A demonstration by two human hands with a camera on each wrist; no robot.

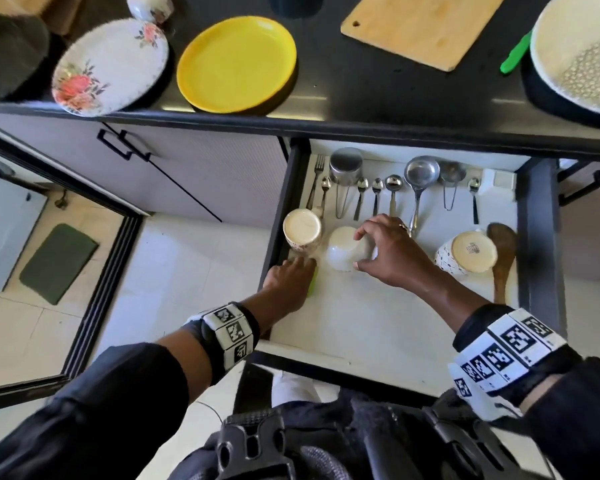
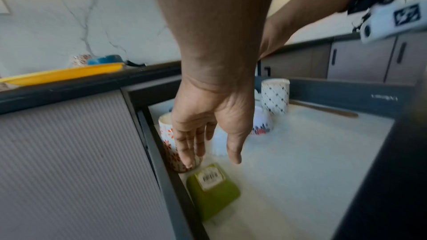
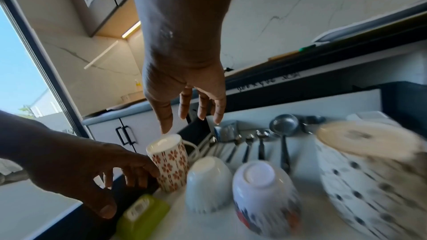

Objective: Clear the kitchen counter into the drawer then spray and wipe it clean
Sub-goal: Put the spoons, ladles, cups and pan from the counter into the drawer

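The drawer (image 1: 537, 237) stands pulled out below the dark surface (image 1: 361, 81), and both hands are down inside it. The left hand (image 1: 288, 282) hangs with fingers straight and loosely spread beside the upturned flower-patterned mug (image 1: 302, 233) in the drawer's left corner; its fingertips (image 2: 187, 163) reach the mug's lower wall, and whether they press it cannot be told. Just nearer the drawer's front edge than that mug, a green container (image 2: 212, 191) lies upside down against the left wall, with a barcode label on its base. The right hand (image 1: 392, 247) hovers with fingers spread over two upturned cups to the right of the mug: a plain white cup (image 3: 208, 183) and, beside it, a white cup with red and dark print (image 3: 265, 200). In the right wrist view the fingers are straight and clear of the cups, gripping nothing. Further right in the drawer sits an upturned dotted mug (image 1: 465, 252), with a wooden spoon (image 1: 501, 261) by the right wall. A row of spoons, ladles and a fork (image 1: 317, 178) lies along the drawer's back. Still on the surface above the drawer are a yellow plate (image 1: 236, 64), a floral plate (image 1: 110, 65), a cutting board (image 1: 423, 26) and a large speckled bowl (image 1: 575, 53).
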